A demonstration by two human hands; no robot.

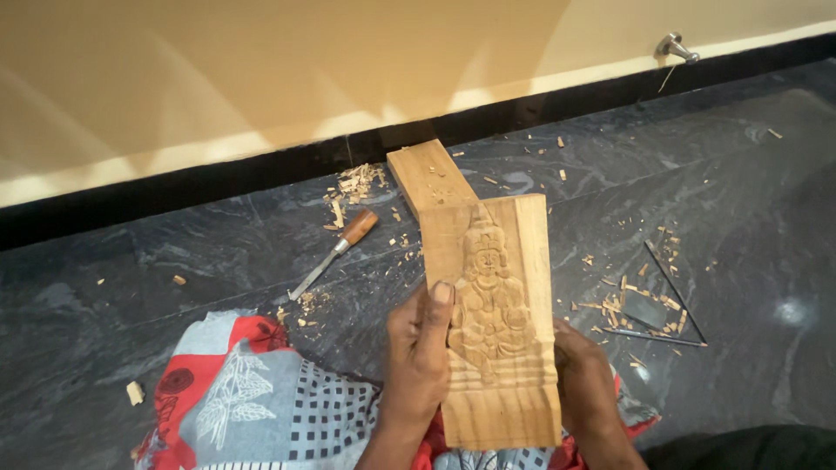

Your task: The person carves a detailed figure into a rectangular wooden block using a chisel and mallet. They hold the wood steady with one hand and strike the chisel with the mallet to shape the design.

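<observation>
Panel: we see a carved wooden panel (496, 322) with a seated figure in relief, held upright-ish over the lap, low centre of view.
Left hand: our left hand (420, 352) wraps the panel's left edge, thumb pressed flat on the carved face.
Right hand: our right hand (585, 383) grips the right edge, fingers behind the wood, hidden.
Behind panel: a plain wooden block (427, 174) lies on the floor (218, 252), its near end covered by the panel.
Left of it: chisel (335, 251) with wooden handle, among wood chips (357, 184).
Right: thin metal rods (670, 283) and a small dark flat stone (644, 309), near the right hand.
Below: patterned cloth (244, 400) over the lap.
</observation>
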